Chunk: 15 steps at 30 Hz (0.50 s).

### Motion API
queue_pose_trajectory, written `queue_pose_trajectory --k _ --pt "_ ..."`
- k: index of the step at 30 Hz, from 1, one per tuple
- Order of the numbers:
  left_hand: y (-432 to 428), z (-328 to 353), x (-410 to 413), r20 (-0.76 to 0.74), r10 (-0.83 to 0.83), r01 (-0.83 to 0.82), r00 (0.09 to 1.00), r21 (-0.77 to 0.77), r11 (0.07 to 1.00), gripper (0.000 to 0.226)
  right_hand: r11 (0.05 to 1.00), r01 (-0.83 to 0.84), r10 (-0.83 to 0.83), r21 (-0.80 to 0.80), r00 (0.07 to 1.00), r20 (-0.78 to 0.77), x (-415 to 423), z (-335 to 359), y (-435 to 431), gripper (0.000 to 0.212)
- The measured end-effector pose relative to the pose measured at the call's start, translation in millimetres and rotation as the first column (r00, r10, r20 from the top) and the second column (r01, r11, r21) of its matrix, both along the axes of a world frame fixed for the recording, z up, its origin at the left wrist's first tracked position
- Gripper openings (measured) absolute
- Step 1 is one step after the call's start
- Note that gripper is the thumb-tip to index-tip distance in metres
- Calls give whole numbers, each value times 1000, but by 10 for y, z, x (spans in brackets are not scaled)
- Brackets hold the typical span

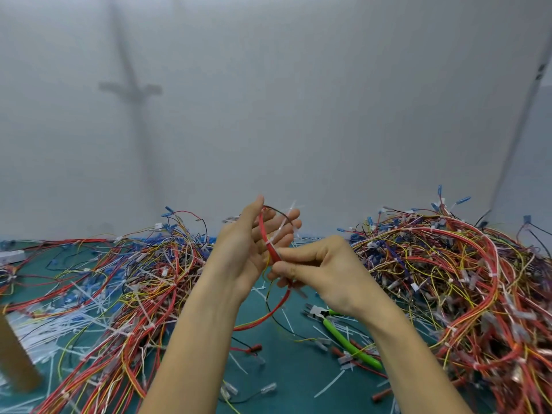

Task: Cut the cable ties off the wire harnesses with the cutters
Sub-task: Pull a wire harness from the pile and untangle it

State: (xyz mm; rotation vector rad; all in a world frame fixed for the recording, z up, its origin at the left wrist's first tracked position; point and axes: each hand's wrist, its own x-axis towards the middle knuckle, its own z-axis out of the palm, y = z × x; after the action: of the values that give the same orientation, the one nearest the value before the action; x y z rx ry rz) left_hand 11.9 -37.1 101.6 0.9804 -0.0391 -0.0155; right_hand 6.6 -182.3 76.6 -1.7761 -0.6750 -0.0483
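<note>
Two hands, both raised at centre frame. One harness [270,249] between them: a thick red lead with thin black and yellow wires, bent in a loose curve. Its lower end hangs to the mat [286,383].

Left hand [254,243]: palm toward the camera, fingers straight and slightly spread, thumb up. The harness lies across the palm and fingers. Can't tell if the thumb pins its top end.

Right hand [322,270]: fingers curled, thumb and fingertips pinching the harness just below the left palm.

One white plastic tie [271,242] is clearly on the harness, just above the right-hand pinch, with its thin tail sticking up past the left fingers. More white bits near the top are too blurred to count.

One pair of cutters [346,339], unheld, flat on the mat below the right wrist: glossy green handles, metal head pointing left.

Two big tangled piles of harnesses, left pile [149,279] and right pile [463,279]. Mostly red, yellow, black and blue wires with blue and clear connectors.

Loose cut ties [44,324] are heaped at far left, with more scattered on the mat. The mat is dark green and smooth.

One brown cardboard piece [15,354] sits at the lower left. Behind is a plain grey wall [298,100].
</note>
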Motion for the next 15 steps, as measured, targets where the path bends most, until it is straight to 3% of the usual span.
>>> queue_pose_trajectory --k 3,7,10,12,15 --pt "61 -30 23 -11 -11 10 1000 -76 997 34 993 -48 44 -106 998 -47 15 -31 -9 17" --pt "118 -80 57 82 19 -32 996 166 986 22 940 -86 52 -329 993 -110 30 -28 -105 13" --pt "115 -96 58 177 67 -122 982 325 938 15 867 51 -103 -496 992 -78 66 15 -241 13" --pt "102 -96 48 232 69 -153 970 369 917 13 844 244 -286 -477 958 -17 97 33 -299 19" --pt "62 -98 25 296 53 -178 954 412 894 15 851 497 -503 -169 864 5 126 45 -296 22"
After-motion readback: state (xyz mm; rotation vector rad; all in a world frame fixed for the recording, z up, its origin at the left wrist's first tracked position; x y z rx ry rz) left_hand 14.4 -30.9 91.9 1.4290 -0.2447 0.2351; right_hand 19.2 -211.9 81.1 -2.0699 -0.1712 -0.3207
